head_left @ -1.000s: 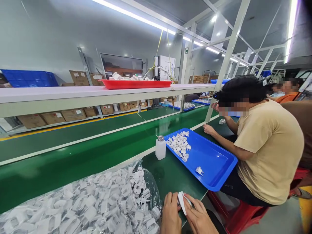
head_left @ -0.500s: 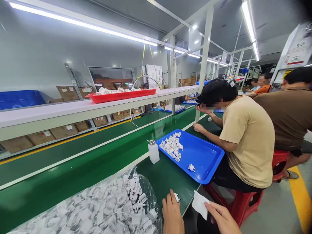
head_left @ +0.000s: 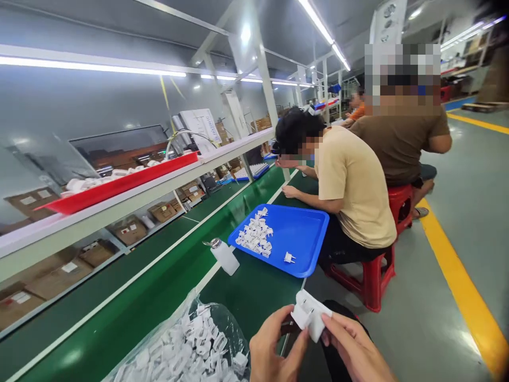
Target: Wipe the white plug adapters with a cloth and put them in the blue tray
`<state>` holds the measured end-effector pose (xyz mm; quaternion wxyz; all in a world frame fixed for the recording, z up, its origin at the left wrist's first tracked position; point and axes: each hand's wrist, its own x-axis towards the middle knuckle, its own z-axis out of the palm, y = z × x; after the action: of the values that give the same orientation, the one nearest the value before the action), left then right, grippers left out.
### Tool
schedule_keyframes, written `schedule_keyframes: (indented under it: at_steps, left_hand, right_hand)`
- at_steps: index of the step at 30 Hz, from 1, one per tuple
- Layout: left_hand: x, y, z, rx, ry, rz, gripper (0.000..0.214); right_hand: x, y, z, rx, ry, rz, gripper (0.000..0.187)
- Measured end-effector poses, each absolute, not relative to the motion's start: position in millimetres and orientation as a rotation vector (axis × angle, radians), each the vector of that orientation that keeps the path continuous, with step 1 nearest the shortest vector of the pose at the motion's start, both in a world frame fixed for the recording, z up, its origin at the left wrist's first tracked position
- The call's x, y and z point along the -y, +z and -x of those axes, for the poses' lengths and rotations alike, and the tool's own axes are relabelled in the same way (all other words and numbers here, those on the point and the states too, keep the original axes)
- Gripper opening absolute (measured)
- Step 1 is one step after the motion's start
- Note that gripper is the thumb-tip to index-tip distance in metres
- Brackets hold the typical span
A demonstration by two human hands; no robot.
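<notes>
My left hand and my right hand meet at the bottom centre, over the edge of the green bench. Between their fingertips sits a small white plug part together with a white cloth. The left thumb and fingers pinch the part; the right fingers press the cloth against it. A clear bag of several white plug parts lies just left of my left hand.
A blue tray with several white parts lies ahead, a small white bottle beside it. A seated person in a beige shirt works at the bench on a red stool; others sit beyond. A red tray rests on the shelf.
My view has swung to the right and tilted. My hands, apart half a second ago, have come together, with the cloth pressed to the white part.
</notes>
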<state>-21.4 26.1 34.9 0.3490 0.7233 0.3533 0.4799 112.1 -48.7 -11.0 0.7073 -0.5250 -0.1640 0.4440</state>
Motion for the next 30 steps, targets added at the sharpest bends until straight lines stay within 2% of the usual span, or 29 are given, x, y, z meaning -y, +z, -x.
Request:
schedule_keyframes:
  at_steps: [7,13,19,24,27,30]
  left_hand:
    - [-25.9,34.5,16.8,-0.729,1.339,-2.194,0.027]
    - [-34.7,20.1,11.4,-0.658,1.386,-2.209,0.02]
    - [-32.6,15.1,21.5,-0.78,1.342,-2.137,0.009]
    - [-38.3,24.6,23.3,-0.947,1.179,-1.573,0.032]
    - [-40.0,33.6,22.0,-0.854,0.971,-1.075,0.043]
    - [-36.0,42.8,21.6,-0.741,0.87,-0.834,0.046]
  right_hand:
    - [50.8,20.7,-95.1,0.103,1.102,0.771,0.055]
    - [44.4,15.6,-92.2,0.126,1.12,0.706,0.048]
    - [45.2,-0.7,-79.2,0.268,1.08,0.786,0.048]
    - [45.0,-12.2,-70.4,0.383,0.933,1.008,0.046]
    - [43.4,-7.9,-76.8,0.357,0.85,1.03,0.044]
    - [47.3,3.7,-91.7,0.371,0.64,1.209,0.036]
